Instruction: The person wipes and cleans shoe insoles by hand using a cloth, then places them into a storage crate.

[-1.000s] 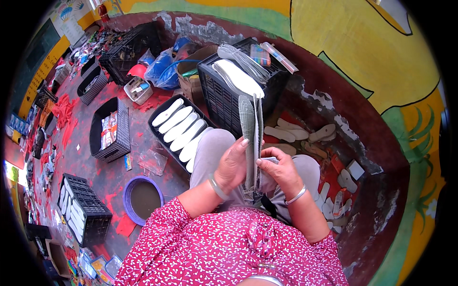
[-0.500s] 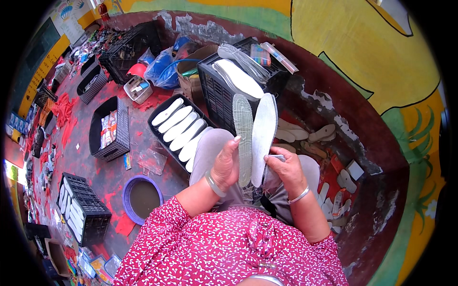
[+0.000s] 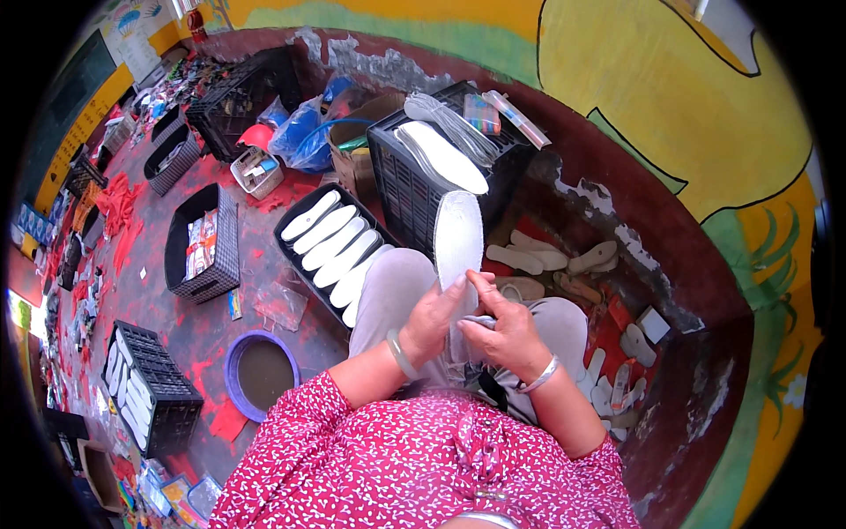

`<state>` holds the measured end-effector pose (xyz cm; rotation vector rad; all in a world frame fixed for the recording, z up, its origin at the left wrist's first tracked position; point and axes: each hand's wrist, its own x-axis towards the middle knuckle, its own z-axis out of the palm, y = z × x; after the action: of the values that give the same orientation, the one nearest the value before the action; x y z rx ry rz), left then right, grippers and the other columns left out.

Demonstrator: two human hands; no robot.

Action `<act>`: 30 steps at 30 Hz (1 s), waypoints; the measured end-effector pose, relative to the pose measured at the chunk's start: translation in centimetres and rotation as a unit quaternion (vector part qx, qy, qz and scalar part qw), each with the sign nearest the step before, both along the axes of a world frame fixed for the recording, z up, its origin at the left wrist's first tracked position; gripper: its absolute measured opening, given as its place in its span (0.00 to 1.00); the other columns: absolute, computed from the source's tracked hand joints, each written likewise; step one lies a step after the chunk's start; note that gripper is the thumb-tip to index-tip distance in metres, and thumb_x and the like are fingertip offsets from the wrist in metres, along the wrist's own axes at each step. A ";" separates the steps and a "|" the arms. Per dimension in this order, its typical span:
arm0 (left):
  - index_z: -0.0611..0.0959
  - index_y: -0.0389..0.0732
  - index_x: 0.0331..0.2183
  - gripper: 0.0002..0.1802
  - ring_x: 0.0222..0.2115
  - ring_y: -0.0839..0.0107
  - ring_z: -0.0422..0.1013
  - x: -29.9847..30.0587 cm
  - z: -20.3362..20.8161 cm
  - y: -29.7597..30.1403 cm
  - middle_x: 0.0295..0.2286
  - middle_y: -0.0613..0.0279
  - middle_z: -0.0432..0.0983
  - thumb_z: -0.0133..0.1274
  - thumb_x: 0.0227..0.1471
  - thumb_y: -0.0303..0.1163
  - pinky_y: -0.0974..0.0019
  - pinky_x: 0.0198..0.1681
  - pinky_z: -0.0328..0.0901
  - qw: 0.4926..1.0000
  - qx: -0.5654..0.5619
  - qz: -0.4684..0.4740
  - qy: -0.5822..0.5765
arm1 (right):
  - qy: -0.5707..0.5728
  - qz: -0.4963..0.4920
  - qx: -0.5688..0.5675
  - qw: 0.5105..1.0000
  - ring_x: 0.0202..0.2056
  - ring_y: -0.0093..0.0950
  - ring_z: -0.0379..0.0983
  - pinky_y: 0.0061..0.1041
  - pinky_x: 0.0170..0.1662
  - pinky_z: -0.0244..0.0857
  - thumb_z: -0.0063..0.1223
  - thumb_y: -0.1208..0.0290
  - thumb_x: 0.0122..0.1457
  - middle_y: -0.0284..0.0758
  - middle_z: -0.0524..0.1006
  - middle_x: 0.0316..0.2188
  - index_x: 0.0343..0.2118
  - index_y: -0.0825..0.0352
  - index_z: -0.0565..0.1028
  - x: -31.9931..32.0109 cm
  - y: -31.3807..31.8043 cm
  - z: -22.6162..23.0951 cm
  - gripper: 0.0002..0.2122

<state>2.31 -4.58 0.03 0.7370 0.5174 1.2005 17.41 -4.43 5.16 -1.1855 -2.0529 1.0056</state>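
Note:
A white insole with a stitched rim stands upright in front of my lap. My left hand is closed round its lower part, thumb against the face. My right hand is at the insole's right edge, its index finger touching there. Between that hand's thumb and fingers shows a small greyish thing that I cannot make out. Whether a second insole lies behind the white one is hidden. Beyond it, a stack of insoles rests on an upturned black crate.
Left of my knees, a black basket holds a row of white insoles. A purple basin of murky water stands on the floor near another crate of insoles. Loose insoles lie at right by the wall.
Two insoles were held side by side, one greenish and patterned, one pale. Now a single white face shows, lower down. My right hand has moved left, close to my left hand.

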 end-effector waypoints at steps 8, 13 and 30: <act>0.64 0.28 0.54 0.28 0.49 0.58 0.68 -4.5 1.1 -0.9 0.50 0.45 0.67 0.40 0.61 0.42 0.58 0.54 0.62 0.983 0.024 -0.180 0.026 | 0.236 -0.037 -0.247 0.939 0.31 0.14 0.68 0.13 0.37 0.63 0.53 0.77 0.53 0.26 0.74 0.31 0.49 0.73 0.71 4.8 2.9 2.1 0.19; 0.66 0.30 0.54 0.25 0.48 0.66 0.68 -3.9 -1.0 -2.4 0.48 0.53 0.70 0.40 0.62 0.39 0.64 0.54 0.61 0.967 0.046 -0.234 0.094 | 0.259 -0.026 -0.318 0.912 0.27 0.15 0.68 0.14 0.31 0.61 0.56 0.71 0.54 0.28 0.76 0.25 0.34 0.73 0.77 3.2 1.4 1.2 0.09; 0.82 0.36 0.27 0.05 0.27 0.87 0.66 -9.8 3.9 -2.2 0.25 0.74 0.73 0.56 0.52 0.27 0.76 0.31 0.62 0.979 0.050 -0.017 0.198 | 0.242 -0.017 -0.271 0.932 0.26 0.14 0.68 0.13 0.32 0.61 0.54 0.77 0.55 0.26 0.74 0.24 0.37 0.75 0.77 -1.3 2.7 4.0 0.08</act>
<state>-7.50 -6.75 3.93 1.0778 0.7723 1.0551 16.15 -1.70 9.15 -1.0689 -1.4014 1.7213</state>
